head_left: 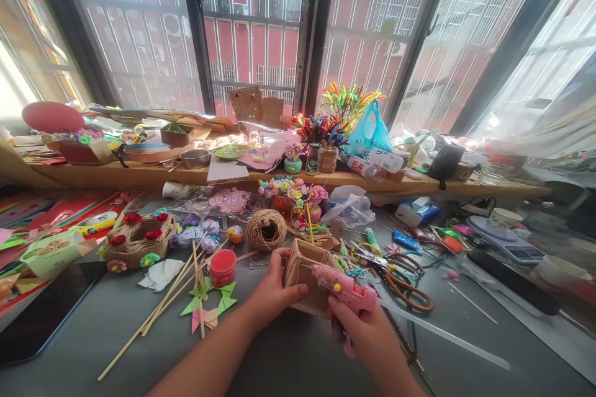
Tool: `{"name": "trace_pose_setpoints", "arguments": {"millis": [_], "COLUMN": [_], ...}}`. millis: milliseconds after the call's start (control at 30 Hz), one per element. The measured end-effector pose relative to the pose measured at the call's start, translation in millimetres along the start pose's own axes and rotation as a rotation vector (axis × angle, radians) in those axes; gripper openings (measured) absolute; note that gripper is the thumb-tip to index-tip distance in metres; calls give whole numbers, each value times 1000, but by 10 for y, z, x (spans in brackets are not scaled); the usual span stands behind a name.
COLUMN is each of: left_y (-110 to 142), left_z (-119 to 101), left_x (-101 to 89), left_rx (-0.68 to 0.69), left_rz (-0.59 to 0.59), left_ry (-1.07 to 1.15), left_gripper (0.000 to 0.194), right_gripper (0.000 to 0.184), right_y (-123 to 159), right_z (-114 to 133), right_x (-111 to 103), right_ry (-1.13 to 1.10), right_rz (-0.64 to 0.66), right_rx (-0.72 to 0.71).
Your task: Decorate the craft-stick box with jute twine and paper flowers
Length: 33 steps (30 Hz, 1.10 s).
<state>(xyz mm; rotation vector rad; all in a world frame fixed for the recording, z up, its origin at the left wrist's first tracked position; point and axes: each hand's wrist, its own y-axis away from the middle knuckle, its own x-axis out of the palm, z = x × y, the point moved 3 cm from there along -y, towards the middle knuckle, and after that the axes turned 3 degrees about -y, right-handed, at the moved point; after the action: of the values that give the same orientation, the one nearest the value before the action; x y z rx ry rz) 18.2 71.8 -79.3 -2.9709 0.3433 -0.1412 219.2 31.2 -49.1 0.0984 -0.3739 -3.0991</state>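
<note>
My left hand [274, 291] is closed round the left side of a small open box made of wooden sticks [305, 270], thumb on its front face. My right hand [367, 335] grips a pink hot glue gun [347, 290], whose nozzle points left and up onto the box's upper right edge. A clear glue stick [442, 336] trails from the back of the gun to the right. Both forearms come up from the bottom edge over the grey table [288, 353].
A ball of twine [266, 230], a red-lidded jar [222, 267], paper pinwheels [207, 305] and long wooden sticks [158, 310] lie to the left. Scissors [405, 279] lie to the right. A flower basket [137, 239], a dark tablet [46, 310] and a cluttered windowsill shelf [139, 175] surround them.
</note>
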Motion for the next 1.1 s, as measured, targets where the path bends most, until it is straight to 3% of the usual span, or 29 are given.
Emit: {"name": "trace_pose_setpoints", "arguments": {"millis": [267, 467, 667, 900, 1100], "left_y": [2, 6, -3, 2, 23], "left_z": [32, 50, 103, 85, 43], "left_x": [-1, 2, -27, -11, 1], "left_rx": [-16, -21, -25, -17, -18], "left_rz": [-1, 1, -7, 7, 3], "left_ry": [13, -2, -37, -29, -33], "left_gripper": [81, 82, 86, 84, 83], "right_gripper": [36, 39, 40, 45, 47], "right_y": [-45, -46, -26, -165, -122], "right_z": [-47, 26, 33, -97, -80], "right_x": [-10, -18, -4, -66, -84], "right_ry": [9, 56, 79, 87, 205], "right_rz": [-60, 49, -49, -39, -30], "right_rx": [-6, 28, 20, 33, -43]}}
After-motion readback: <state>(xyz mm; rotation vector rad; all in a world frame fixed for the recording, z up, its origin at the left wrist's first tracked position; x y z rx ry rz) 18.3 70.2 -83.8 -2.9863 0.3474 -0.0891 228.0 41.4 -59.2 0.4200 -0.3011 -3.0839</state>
